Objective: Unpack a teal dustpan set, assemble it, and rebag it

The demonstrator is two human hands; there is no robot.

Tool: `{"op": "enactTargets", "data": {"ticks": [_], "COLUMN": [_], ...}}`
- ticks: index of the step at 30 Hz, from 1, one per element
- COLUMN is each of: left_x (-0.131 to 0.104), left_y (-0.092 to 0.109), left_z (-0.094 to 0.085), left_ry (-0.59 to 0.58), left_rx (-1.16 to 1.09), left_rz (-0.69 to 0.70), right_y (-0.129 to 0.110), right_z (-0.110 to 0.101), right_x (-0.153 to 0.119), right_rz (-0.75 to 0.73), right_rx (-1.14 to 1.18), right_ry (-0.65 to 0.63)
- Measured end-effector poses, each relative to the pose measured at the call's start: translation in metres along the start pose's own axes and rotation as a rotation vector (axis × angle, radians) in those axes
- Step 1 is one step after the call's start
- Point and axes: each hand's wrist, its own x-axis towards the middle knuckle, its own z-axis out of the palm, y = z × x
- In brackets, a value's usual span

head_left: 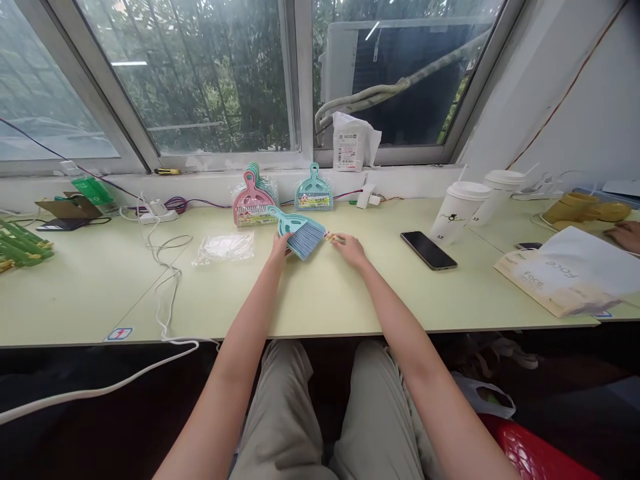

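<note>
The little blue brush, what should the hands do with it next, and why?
Probably lift the brush a little off the table. The left hand already grips it by the bristle end, and the right hand pinches a small tag beside the bristles. Raising it would likely let the tag come free without dragging on the table.

Two paper cups [457,210], two phones [428,250], one loose brush [300,235].

Your forearms are bare with no sleeves showing, your two hands [280,250] [350,250] carry no gloves, rings or watch, and you wear loose, light khaki-beige cloth trousers [290,413].
</note>
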Motion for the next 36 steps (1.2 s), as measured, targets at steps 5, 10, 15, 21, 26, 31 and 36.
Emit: {"op": "enactTargets", "data": {"ticks": [5, 10, 15, 21, 26, 31, 36], "left_x": [-0.012, -0.022, -0.021, -0.024, -0.028, -0.029, -0.015], "left_y": [-0.007, -0.006, -0.002, -0.001, -0.001, 0.012, 0.023], "left_z": [0.012, 0.018, 0.015, 0.016, 0.018, 0.013, -0.027], "left_ry": [-0.2, -0.355, -0.342, -0.352, -0.417, -0.425, 0.508], "left_rx": [0.008, -0.11, -0.132, -0.149, -0.078, 0.193, 0.771], "left_rz": [-0.013, 0.09, 0.107, 0.103, 0.121, 0.279, 0.413], "right_y": [-0.016, -0.037, -0.04, -0.026, -0.02, -0.021, -0.011], "right_z": [0.002, 0.023, 0.027, 0.026, 0.026, 0.017, 0.008], "right_x": [0.0, -0.016, -0.018, -0.005, -0.003, -0.002, 0.002], "right_rz": [-0.145, -0.313, -0.287, 0.112, 0.266, 0.256, 0.291], "right_rx": [0.136, -0.051, -0.046, 0.382, 1.113, 1.374, 1.389], "right_ry": [0.187, -0.186, -0.165, 0.125, 0.023, 0.143, 0.226]}}
